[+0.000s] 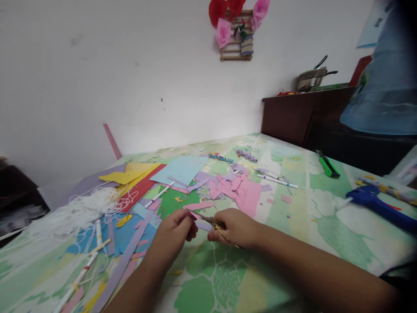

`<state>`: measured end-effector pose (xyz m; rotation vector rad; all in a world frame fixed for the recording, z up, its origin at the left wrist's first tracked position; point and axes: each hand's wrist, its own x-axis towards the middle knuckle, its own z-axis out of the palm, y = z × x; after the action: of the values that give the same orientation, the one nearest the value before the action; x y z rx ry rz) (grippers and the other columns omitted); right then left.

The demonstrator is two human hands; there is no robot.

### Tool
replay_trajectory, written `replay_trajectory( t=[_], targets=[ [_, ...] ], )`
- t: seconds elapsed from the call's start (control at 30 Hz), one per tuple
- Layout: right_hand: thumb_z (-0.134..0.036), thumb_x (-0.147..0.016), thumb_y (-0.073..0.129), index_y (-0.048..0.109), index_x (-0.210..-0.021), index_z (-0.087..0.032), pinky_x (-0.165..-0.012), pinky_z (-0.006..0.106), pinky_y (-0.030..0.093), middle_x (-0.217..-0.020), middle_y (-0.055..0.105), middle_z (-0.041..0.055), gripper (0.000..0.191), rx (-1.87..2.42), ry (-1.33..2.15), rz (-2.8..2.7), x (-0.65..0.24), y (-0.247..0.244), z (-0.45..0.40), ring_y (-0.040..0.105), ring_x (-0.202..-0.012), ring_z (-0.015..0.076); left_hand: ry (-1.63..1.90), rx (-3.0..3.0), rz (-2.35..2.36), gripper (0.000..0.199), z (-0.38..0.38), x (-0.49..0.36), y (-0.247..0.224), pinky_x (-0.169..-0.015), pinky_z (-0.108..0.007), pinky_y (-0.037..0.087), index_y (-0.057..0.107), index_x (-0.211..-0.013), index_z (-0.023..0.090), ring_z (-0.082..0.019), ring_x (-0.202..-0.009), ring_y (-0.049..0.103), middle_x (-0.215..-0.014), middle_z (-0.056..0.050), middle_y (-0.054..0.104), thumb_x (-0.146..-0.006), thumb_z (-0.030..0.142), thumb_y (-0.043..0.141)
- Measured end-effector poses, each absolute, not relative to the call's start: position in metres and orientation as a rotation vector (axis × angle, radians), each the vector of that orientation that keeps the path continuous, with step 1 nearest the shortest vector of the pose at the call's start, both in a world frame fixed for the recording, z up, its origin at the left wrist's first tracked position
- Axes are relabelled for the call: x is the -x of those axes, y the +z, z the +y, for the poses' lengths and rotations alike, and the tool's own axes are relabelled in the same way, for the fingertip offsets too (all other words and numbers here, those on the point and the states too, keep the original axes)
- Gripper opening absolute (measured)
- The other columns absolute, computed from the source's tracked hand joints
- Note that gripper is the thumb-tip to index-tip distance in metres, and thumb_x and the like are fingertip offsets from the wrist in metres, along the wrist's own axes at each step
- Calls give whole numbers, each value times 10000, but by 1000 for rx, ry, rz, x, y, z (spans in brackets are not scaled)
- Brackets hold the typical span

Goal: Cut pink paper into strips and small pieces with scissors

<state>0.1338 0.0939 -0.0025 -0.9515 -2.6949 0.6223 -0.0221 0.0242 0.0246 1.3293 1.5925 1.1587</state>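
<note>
My right hand (237,227) is wrapped round the handles of a small pair of gold-coloured scissors (214,221), whose blades point left. At the blade tips, my left hand (176,229) is closed in a pinch on a small piece of pink paper (195,215), mostly hidden by the fingers and blades. Just beyond both hands lies a pink paper strip (199,206). Torn and cut pink paper (243,191) is heaped behind the scissors, with purple scraps among it. A long purple strip (125,261) runs beside my left forearm.
White string (78,213) lies tangled at left near yellow paper (137,171), red paper (140,193) and light blue paper (179,169). White sticks (276,180) lie behind the pink heap. At right are a green utility knife (327,165) and a blue glue gun (381,204).
</note>
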Motion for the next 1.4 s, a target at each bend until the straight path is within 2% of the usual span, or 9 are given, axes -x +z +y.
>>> replay_trajectory(
  t=[0.13,0.43,0.73,1.0,1.17,1.4],
  targets=[
    [-648,-636,301,500,-644,-159,-406,184,199,-534,440,-21,528,941,667,-2687,-134,-3,93,349,-469,68,1161,-1287,1596,142,23,20,27,-444,-211,336,510,-610,170,-89,-436,437,-456,42,483,-675,256,417],
    [-617,-661,310,494,-654,-148,-417,187,196,-530,417,-21,504,867,703,-2708,-137,4,92,340,-475,69,1265,-1185,1647,153,22,11,29,-415,-206,301,433,-479,168,-80,-388,381,-372,56,409,-626,194,397],
    [-570,-689,331,467,-637,-150,-413,186,186,-524,394,-30,444,836,683,-2707,-137,2,91,325,-469,63,1191,-1443,1724,182,21,16,24,-439,-202,296,450,-477,175,-82,-410,378,-382,66,409,-648,218,405],
    [-545,-703,337,451,-636,-152,-410,177,200,-520,382,-35,414,737,674,-2707,-138,2,88,319,-468,60,1127,-1538,1754,218,20,17,23,-408,-193,272,392,-432,177,-76,-394,337,-379,66,365,-646,217,400],
    [-525,-730,302,455,-658,-149,-415,175,210,-529,378,-33,413,671,693,-2724,-139,4,86,319,-471,60,1058,-1595,1759,182,20,19,25,-386,-196,270,454,-485,176,-80,-374,330,-372,65,358,-645,242,398],
    [-553,-710,311,473,-636,-139,-420,182,200,-518,371,-32,450,720,648,-2712,-136,3,85,304,-472,61,1079,-1630,1782,201,18,18,27,-393,-203,279,458,-471,176,-86,-382,345,-376,60,362,-643,261,398]
  ],
)
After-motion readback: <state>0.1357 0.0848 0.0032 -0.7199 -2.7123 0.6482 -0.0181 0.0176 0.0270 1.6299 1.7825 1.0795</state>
